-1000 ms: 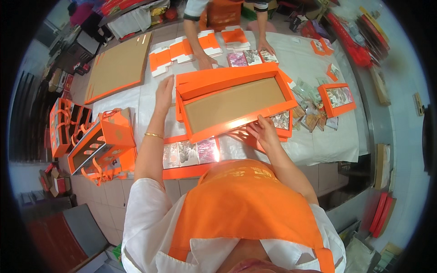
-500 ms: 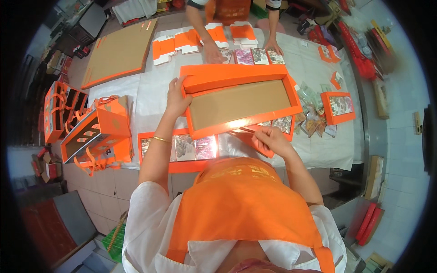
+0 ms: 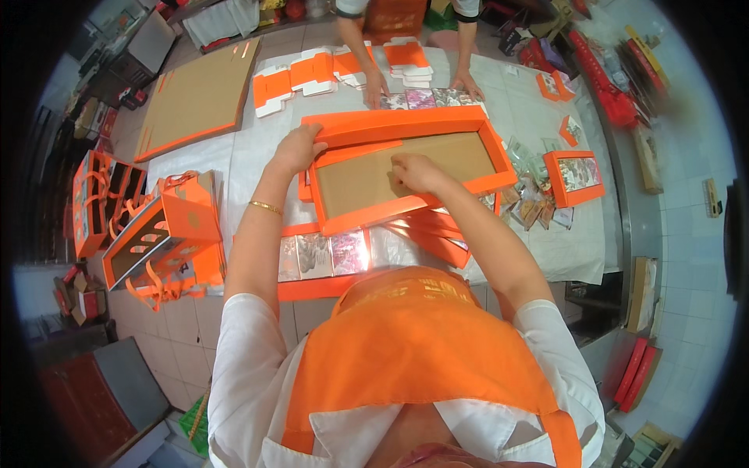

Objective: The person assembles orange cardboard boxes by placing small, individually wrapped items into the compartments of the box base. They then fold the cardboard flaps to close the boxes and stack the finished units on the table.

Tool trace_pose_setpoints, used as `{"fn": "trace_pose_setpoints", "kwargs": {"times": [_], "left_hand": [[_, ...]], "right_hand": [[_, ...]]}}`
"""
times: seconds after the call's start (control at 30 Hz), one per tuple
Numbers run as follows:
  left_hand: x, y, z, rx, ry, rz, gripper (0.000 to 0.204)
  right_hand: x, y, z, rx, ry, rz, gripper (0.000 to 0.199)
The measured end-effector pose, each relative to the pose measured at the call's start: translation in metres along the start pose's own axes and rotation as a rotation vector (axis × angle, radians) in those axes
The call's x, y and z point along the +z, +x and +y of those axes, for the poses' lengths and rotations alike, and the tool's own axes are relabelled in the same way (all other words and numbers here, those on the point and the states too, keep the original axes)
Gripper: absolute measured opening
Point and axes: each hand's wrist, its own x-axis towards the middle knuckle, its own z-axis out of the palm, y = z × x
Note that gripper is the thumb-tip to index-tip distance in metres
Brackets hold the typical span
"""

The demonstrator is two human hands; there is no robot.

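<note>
My left hand [image 3: 299, 148] is closed round the upper left corner of a long, shallow orange box [image 3: 417, 222] with a bare brown cardboard floor. Inside that box, my right hand [image 3: 417, 171] rests near the middle of the floor with its fingers curled; whether anything is in them is hidden. The box sits tilted over other orange boxes. Below its left part lies an orange tray of picture-printed packs [image 3: 312, 256], partly covered by my left forearm. Under its lower right edge, folded orange strips [image 3: 433, 238] stick out.
Across the table, a co-worker's hands [image 3: 466, 82] touch a row of printed packs [image 3: 421, 99]. Orange-and-white folded cartons [image 3: 312, 72] lie behind. Orange carry boxes [image 3: 168, 234] and a large cardboard panel [image 3: 195, 97] are at left. Small sachets [image 3: 534, 199] and a filled orange box [image 3: 573, 178] are at right.
My right hand has moved from the box's near edge up into its middle. My left hand has stayed at the left corner. The co-worker's left-side hand has shifted slightly right.
</note>
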Motion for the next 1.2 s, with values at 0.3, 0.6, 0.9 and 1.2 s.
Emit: {"fn": "trace_pose_setpoints", "kwargs": {"times": [0.3,0.6,0.9,1.2], "left_hand": [[-0.006,0.014,-0.017,0.042,-0.054,-0.137,0.049],[-0.013,0.024,-0.02,0.035,-0.069,-0.202,0.05],[-0.019,0.03,-0.025,0.084,-0.075,-0.232,0.05],[-0.01,0.016,0.005,0.19,0.213,-0.064,0.06]], "right_hand": [[0.037,0.032,-0.011,0.37,1.59,0.287,0.032],[0.053,0.036,-0.008,0.374,1.862,0.401,0.042],[0.055,0.034,-0.011,0.293,1.864,0.327,0.051],[0.056,0.033,-0.017,0.255,1.736,0.368,0.058]]}}
